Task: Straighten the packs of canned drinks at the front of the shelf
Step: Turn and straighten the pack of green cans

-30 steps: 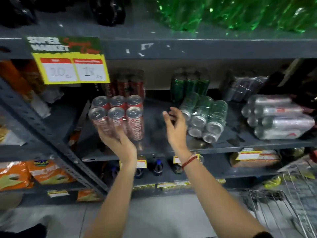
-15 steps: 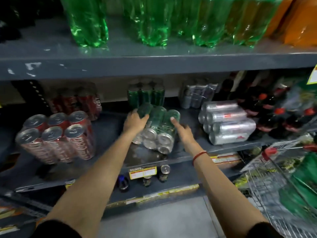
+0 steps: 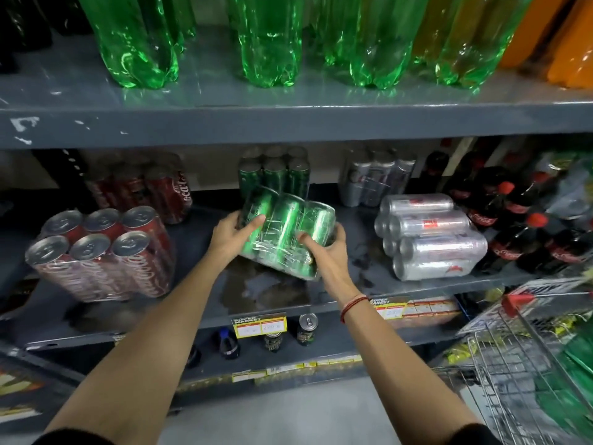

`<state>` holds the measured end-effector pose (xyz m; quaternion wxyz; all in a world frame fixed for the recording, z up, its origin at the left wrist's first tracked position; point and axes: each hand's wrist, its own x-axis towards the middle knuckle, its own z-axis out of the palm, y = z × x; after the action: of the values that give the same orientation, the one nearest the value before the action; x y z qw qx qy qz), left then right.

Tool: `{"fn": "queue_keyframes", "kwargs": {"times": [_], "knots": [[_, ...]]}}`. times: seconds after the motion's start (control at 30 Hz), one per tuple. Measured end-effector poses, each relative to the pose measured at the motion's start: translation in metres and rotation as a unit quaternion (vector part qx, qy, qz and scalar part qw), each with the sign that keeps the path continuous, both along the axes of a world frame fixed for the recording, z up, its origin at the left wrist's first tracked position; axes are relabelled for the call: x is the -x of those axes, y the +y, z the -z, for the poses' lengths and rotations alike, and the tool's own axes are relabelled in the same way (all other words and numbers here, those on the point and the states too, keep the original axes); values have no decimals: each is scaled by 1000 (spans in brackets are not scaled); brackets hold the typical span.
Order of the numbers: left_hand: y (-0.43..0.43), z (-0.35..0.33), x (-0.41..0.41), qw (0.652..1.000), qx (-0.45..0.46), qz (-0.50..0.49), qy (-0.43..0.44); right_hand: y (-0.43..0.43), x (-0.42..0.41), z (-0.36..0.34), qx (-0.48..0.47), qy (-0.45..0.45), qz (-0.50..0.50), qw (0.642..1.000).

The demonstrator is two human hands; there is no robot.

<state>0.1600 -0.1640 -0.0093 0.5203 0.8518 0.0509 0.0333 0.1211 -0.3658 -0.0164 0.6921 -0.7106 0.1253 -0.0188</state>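
Green cans in a shrink-wrapped pack [image 3: 284,234] lay tipped on the middle shelf [image 3: 199,311], well forward of the upright green pack [image 3: 274,173] behind them. The cans' long axis ran from the near right toward the far left and back, skewed to the shelf edge, with the near end raised off the shelf as far as the blur allowed me to judge. Both hands were equally near, one on each side: the left hand [image 3: 232,237] on the pack's left flank, the right hand [image 3: 327,252] at its near right corner.

Each grip was half spread and pressed on the wrap. The left thumb lay across the top of the nearest can with the fingers curled round the side; the right fingers wrapped over the near ends of the cans, palm beneath. The pack was pinched between the two palms rather than hooked by either.

To the left, the red pack [image 3: 102,252] stood upright at the front. To the right, the silver pack [image 3: 430,236] lay on its side, cans pointing sideways along the shelf. Standing the green pack up would likely mean rolling it about that skewed axis, the right hand lifting.
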Motion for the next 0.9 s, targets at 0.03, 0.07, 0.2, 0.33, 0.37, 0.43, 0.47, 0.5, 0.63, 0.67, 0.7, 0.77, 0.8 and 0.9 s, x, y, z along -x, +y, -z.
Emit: {"fn": "queue_keyframes", "kwargs": {"times": [0.03, 0.07, 0.2, 0.33, 0.37, 0.43, 0.47, 0.5, 0.63, 0.67, 0.7, 0.77, 0.8, 0.9], "knots": [[2, 2, 5, 999, 33, 21, -16, -2, 1, 0, 36, -28, -11, 999], [3, 4, 10, 997, 61, 36, -26, -5, 3, 2, 68, -48, -19, 996], [3, 12, 20, 991, 116, 53, -43, -10, 10, 10, 115, -103, -31, 988], [13, 29, 30, 987, 150, 54, -25, -11, 20, 20, 176, -150, -43, 972], [15, 34, 32, 987, 152, 50, -23, -11, 21, 22, 195, -159, -50, 967], [15, 40, 33, 986, 159, 40, -24, -11, 22, 27, 217, -172, -60, 959], [15, 40, 34, 985, 166, 37, -19, -13, 21, 29, 221, -175, -62, 957], [15, 38, 34, 984, 173, 34, -10, -15, 20, 29, 223, -174, -65, 957], [5, 30, 53, 984, 171, -45, 0, -25, 23, 23, 155, -158, -80, 972], [-4, 30, 65, 981, 169, -97, -18, -26, 21, 20, 104, -153, -74, 980], [-18, 29, 79, 973, 173, -150, -40, -27, 18, 16, 50, -144, -61, 986], [-55, 25, 108, 957, 196, -204, -68, -26, 6, 3, -19, -106, -51, 993], [-75, 23, 120, 956, 204, -199, -67, -25, -1, -4, -23, -87, -62, 994], [-123, 13, 131, 966, 230, -116, -19, -28, -12, -13, -5, -52, -111, 992]]}}
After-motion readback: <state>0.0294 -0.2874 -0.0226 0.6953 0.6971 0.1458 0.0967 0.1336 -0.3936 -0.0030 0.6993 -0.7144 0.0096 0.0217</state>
